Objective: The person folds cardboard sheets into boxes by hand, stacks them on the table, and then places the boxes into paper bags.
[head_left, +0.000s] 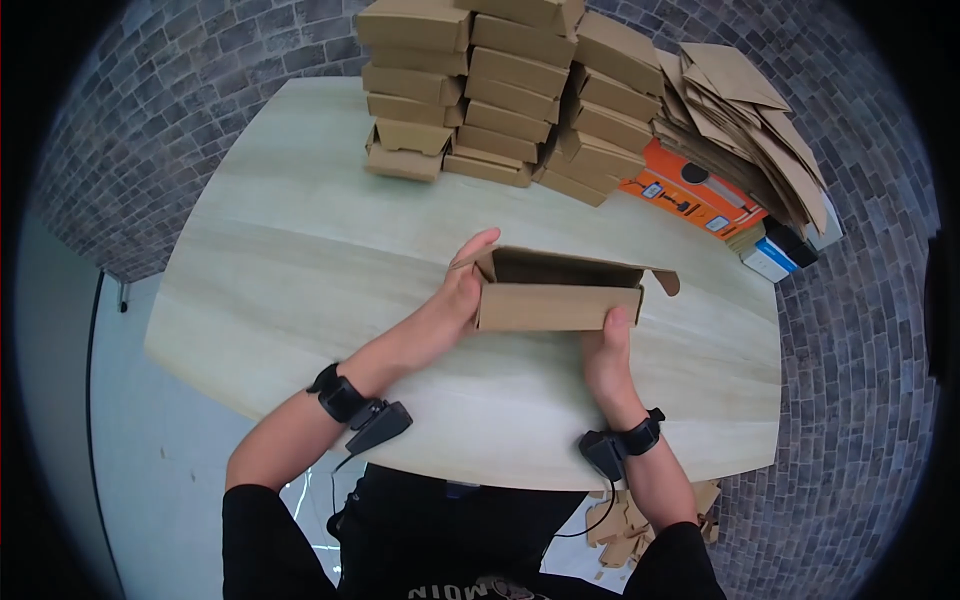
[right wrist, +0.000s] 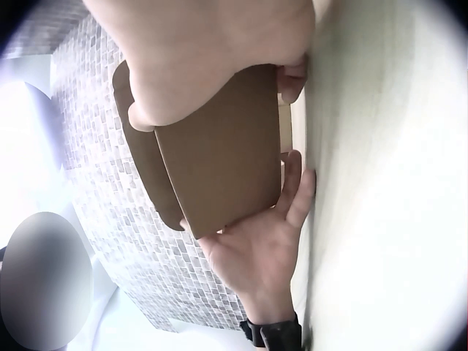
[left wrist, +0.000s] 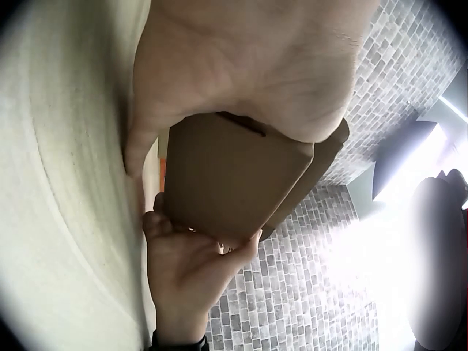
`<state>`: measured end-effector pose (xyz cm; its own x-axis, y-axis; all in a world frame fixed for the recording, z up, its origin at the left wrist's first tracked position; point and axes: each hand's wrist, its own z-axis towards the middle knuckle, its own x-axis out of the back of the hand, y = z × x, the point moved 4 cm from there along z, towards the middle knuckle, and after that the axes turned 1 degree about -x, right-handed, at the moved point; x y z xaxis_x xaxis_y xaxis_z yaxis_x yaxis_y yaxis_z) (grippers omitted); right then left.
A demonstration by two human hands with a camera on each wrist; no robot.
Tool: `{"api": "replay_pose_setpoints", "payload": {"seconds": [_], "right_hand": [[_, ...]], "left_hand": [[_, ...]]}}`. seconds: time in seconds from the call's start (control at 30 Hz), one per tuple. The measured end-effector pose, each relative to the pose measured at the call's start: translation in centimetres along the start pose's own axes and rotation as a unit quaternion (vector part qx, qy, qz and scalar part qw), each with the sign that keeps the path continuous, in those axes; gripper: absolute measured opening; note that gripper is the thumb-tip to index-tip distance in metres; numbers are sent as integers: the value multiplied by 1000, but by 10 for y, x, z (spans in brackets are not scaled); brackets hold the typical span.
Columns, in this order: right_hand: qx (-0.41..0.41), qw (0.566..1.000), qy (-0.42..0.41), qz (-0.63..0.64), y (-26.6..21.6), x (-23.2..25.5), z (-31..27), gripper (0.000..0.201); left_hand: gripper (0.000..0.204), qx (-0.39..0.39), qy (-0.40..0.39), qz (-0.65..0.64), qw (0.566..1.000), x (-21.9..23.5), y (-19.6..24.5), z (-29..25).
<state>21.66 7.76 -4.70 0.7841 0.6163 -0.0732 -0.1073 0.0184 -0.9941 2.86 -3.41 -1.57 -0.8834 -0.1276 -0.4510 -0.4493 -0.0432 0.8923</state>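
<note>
Between both hands is a brown cardboard box (head_left: pixel 558 307), its long front wall turned toward the person and its top open. A flap with a rounded tab (head_left: pixel 663 281) sticks out at its right end. At the left end, my left hand (head_left: pixel 465 292) grips the box, fingers reaching up behind a raised flap. My right hand (head_left: pixel 607 350) holds the right end, with the thumb on the front wall and the other fingers hidden underneath or behind. In the left wrist view the box's plain face (left wrist: pixel 223 175) spans the space between the two hands.
Stacks of folded cardboard boxes (head_left: pixel 510 90) stand at the back of the pale table (head_left: pixel 270 230). Right of them are flat cardboard sheets (head_left: pixel 745 110), an orange printed box (head_left: pixel 690 190) and a small blue-and-white box (head_left: pixel 770 260). Cardboard pieces (head_left: pixel 620 530) lie below the table's front edge.
</note>
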Motion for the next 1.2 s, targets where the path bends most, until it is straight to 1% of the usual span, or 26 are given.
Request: {"api": "replay_pose_setpoints", "payload": {"seconds": [0.03, 0.07, 0.2, 0.27, 0.3, 0.37, 0.5, 0.57, 0.6, 0.67, 0.8, 0.87, 0.9, 0.97, 1.0, 1.07, 1.1, 1.17, 1.2], "right_hand": [[-27, 1000, -7, -6, 1, 2, 0, 89], [-17, 1000, -6, -6, -2, 0, 0, 91], [4, 1000, -3, -22, 1, -1, 3, 90], [-6, 998, -3, 58, -7, -9, 4, 83], [-7, 998, -4, 59, -9, -10, 5, 83], [8, 999, -8, 45, -14, -9, 5, 73], [2, 999, -13, 32, -5, -5, 6, 70], [43, 999, -13, 26, -6, -6, 7, 66], [43, 999, -14, 27, -6, -6, 8, 66], [69, 997, -8, 19, -11, -7, 9, 60], [59, 998, 3, 14, -18, -7, 8, 57], [83, 996, -19, -3, -19, -8, 9, 54], [83, 996, -18, -2, -18, -8, 8, 54], [82, 996, -27, 13, -17, -10, 3, 58], [81, 996, -26, 13, -15, -13, 1, 58], [36, 997, 44, 50, -8, -14, -6, 65], [36, 997, 46, 50, -3, -13, -10, 65], [-21, 995, 94, 38, 8, -9, -13, 69], [-20, 994, 96, 40, 6, -7, -13, 69]], "left_hand": [[79, -72, -32, 127, 989, 13, -6, 3], [81, -142, -63, 250, 956, 15, -3, 4], [83, -119, -64, 230, 964, 9, 8, -1], [79, -148, -77, 295, 941, 1, 16, -3], [79, -147, -77, 296, 941, -1, 15, -4], [75, -165, -47, 295, 940, -1, 14, -5], [71, -168, -42, 276, 945, 3, 17, -1], [77, -172, -53, 250, 951, 3, 17, 0], [77, -171, -53, 251, 951, 4, 17, 0], [80, -150, -83, 245, 954, 4, 13, 1], [80, -125, -76, 213, 966, 1, 12, -1], [78, -132, -66, 238, 960, 2, 12, 0], [78, -132, -68, 238, 960, 1, 14, -1], [78, -145, -35, 260, 954, 0, 19, -3], [78, -144, -35, 260, 954, 0, 20, -4], [75, -107, 1, 294, 950, 4, 20, -5], [75, -106, -2, 293, 950, 3, 16, -5], [78, -145, 54, 302, 941, 8, 11, -5], [78, -145, 52, 303, 941, 9, 7, -3]]}}
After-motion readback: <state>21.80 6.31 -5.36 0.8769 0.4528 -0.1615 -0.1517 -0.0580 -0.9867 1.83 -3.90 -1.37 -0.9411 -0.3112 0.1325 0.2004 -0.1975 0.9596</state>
